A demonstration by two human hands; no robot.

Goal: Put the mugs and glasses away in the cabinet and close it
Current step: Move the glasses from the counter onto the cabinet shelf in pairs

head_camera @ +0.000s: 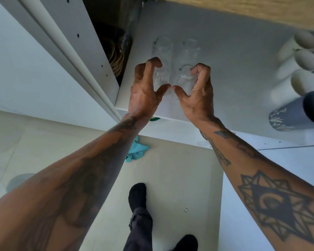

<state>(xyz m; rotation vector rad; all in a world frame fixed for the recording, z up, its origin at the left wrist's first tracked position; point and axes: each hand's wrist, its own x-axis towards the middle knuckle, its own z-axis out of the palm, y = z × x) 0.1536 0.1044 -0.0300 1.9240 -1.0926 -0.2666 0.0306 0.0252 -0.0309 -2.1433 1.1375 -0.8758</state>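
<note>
1. A clear ribbed drinking glass is grasped by the left hand on the white cabinet shelf.
2. A second clear glass is grasped by the right hand.
3. Two more clear glasses stand at 12 o'clock; cream mugs and a grey mug stand at 3 o'clock.

The glasses are looking clear and shiny, with ribbed sides. The shelf is looking smooth, white and matt. The mugs are looking like smooth pottery. The cloth is looking soft and crumpled.
</note>
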